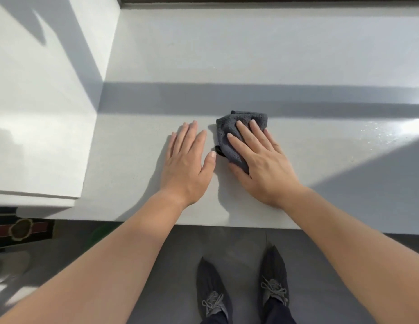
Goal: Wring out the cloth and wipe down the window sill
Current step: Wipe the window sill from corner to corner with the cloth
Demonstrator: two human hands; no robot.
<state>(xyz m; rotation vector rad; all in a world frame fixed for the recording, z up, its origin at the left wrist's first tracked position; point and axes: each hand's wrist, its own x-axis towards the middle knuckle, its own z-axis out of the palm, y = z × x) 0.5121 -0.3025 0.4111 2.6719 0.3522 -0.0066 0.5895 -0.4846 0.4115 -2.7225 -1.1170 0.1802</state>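
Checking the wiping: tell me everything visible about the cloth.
The cloth is dark grey and plush, like microfibre, bunched into a rough pad. It lies on the pale window sill in its front half, below a shadow band. The right hand presses it with straight fingers, covering its near right part; the left hand rests flat beside it, thumb near its edge.

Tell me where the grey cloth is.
In the head view the cloth lies on the window sill just right of centre, under the flat right hand; the left hand rests on the sill beside it, to its left.
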